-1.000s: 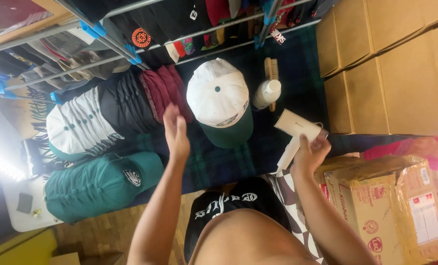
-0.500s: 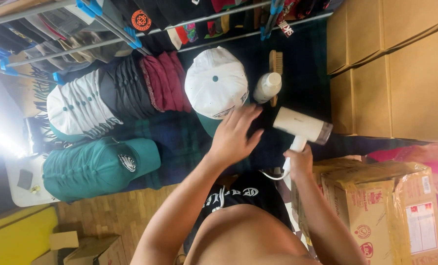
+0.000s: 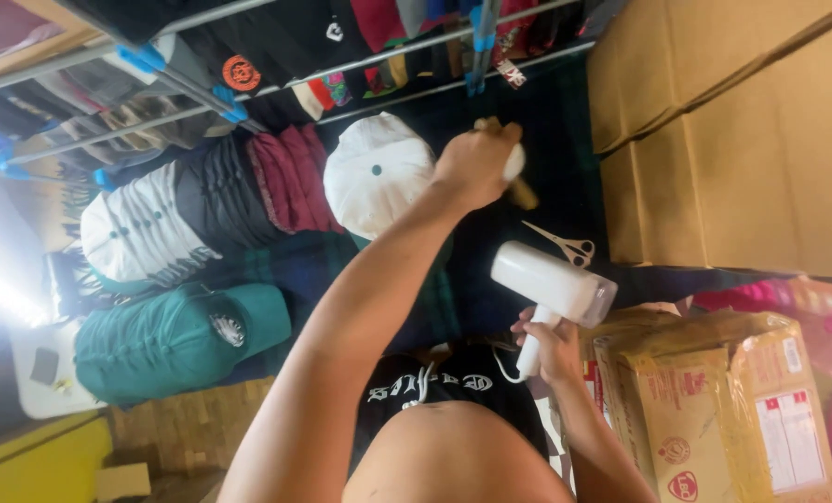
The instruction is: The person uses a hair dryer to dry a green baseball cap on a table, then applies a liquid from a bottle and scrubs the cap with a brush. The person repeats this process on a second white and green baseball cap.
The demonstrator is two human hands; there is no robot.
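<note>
A white hair dryer (image 3: 551,284) is being held by its handle in the right hand (image 3: 544,343), grip wrapped tight, nozzle pointing right, just above the dark plaid table (image 3: 565,121). A white bottle (image 3: 513,163) is being clasped in the left hand (image 3: 472,163), w/ a wooden brush (image 3: 524,192) partly hidden beneath it. Scissors (image 3: 565,246) are lying just beyond the dryer. A white cap (image 3: 374,177) is sitting left of the hand, beside stacked caps: maroon (image 3: 285,177), black-and-white (image 3: 155,228), teal (image 3: 174,335). Cardboard boxes (image 3: 732,130) are standing at right.
</note>
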